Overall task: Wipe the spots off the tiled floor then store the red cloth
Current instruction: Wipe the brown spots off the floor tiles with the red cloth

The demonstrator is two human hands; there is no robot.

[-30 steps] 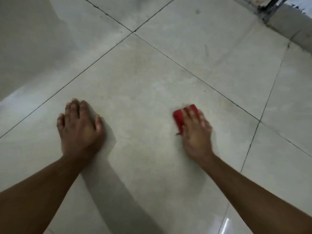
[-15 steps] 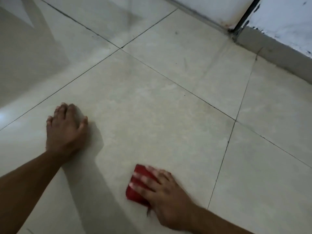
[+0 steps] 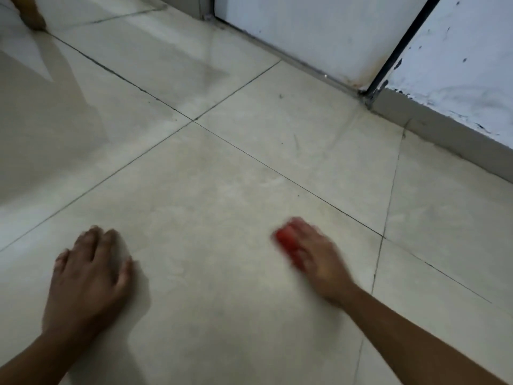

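The red cloth (image 3: 287, 241) lies on the pale tiled floor (image 3: 216, 207), mostly covered by my right hand (image 3: 316, 259), which presses it flat with straight fingers; both are blurred by motion. My left hand (image 3: 88, 273) rests palm down on the same tile to the left, fingers spread. A few small dark marks (image 3: 295, 140) show on the tile farther ahead.
A white door (image 3: 319, 31) with a dark frame edge (image 3: 394, 56) and a scuffed white wall (image 3: 458, 65) with a grey skirting (image 3: 444, 134) stand at the far right. A brown object (image 3: 30, 15) sits at the top left corner.
My right hand has slid the red cloth forward and to the right across the tile. The view has tilted up, showing more of the door and wall. My left hand stays planted.
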